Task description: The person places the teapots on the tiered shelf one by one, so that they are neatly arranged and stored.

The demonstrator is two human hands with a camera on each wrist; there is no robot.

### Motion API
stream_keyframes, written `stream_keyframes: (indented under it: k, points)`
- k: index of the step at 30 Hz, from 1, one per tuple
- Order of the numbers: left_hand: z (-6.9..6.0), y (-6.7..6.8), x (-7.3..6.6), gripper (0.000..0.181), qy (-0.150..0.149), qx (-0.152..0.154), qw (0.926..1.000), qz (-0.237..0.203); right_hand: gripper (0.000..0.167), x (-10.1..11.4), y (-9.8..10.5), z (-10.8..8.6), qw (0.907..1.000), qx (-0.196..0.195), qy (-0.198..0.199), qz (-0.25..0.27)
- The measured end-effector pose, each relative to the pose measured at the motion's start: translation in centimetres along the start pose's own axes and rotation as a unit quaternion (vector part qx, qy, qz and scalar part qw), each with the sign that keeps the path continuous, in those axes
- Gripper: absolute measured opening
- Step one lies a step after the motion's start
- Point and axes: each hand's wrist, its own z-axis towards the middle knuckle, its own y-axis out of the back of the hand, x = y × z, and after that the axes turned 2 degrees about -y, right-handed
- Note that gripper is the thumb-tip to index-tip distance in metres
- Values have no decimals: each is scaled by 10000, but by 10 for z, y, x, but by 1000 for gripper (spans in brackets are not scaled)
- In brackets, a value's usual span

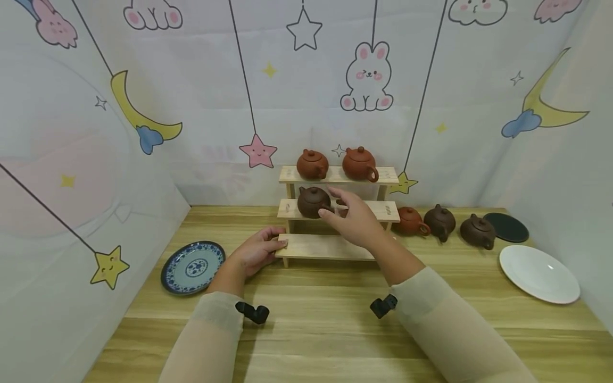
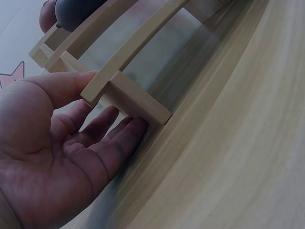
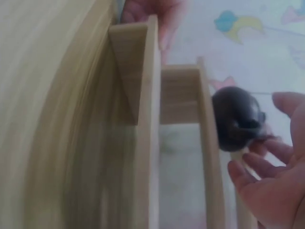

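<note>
A three-step wooden stand (image 1: 330,246) is gripped at the left end of its lowest board by my left hand (image 1: 256,252), thumb on top and fingers beneath, as the left wrist view (image 2: 62,143) also shows. On the middle board sits a dark brown teapot (image 1: 313,202), upright. My right hand (image 1: 356,221) is spread beside its handle side; in the right wrist view the fingers (image 3: 257,167) are apart near the teapot (image 3: 236,117), and contact cannot be told. Two reddish teapots, left (image 1: 312,165) and right (image 1: 360,164), stand on the top board.
Right of the stand are a reddish teapot (image 1: 409,221) and two dark teapots (image 1: 439,222), (image 1: 478,231). Beyond them lie a black round plate (image 1: 507,227) and a white plate (image 1: 538,274). A blue-patterned plate (image 1: 193,267) lies left. A printed cloth (image 1: 201,106) hangs behind.
</note>
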Motion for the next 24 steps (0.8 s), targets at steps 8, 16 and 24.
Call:
stream_keyframes:
  k: [8,16,24]
  points:
    - [-1,0,-1,52,16,-2,10000,7,65,-31,25,-46,9990,-323,-110,296]
    - [-2,0,-2,54,34,-60,10000,10,63,-75,64,-82,9973,-717,-180,31]
    - [-1,0,-1,52,-21,-33,10000,-15,70,-119,98,-108,9900,-1227,-640,-264]
